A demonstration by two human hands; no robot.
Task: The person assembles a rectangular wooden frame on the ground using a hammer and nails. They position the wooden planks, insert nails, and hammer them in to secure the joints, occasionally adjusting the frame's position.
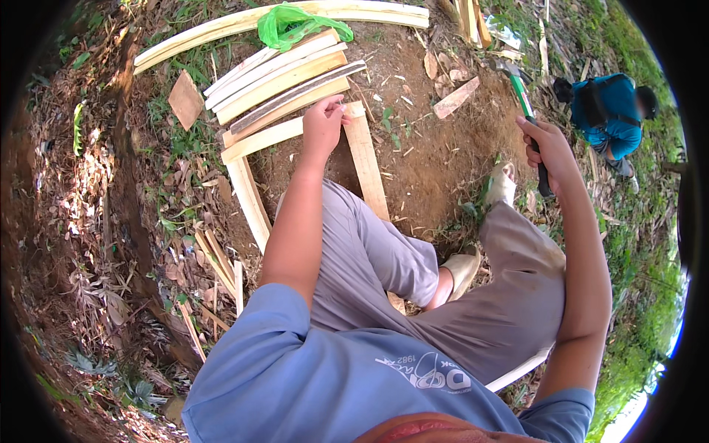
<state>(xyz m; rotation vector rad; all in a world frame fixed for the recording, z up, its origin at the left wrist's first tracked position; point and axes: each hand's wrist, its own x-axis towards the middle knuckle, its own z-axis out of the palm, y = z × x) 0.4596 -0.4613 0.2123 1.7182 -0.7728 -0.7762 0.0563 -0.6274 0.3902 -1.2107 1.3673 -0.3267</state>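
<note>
My right hand (550, 151) is wrapped round the black grip of a hammer (521, 94) with a green shaft, raised at the right with its metal head pointing away from me. My left hand (325, 125) is over the far right corner of a wooden frame (273, 139) made of pale slats. Its fingertips are pinched together there; whatever they hold is too small to make out. The frame's right slat (367, 164) runs back toward my knee, and its left slat (249, 199) is partly hidden by my forearm.
Beyond the frame lies a row of pale boards (284, 77) with a green plastic bag (292, 26) near long slats (221, 43). Loose wood pieces (458, 97) and sticks (216, 258) are on the ground. Another person (607, 111) in teal is at the far right.
</note>
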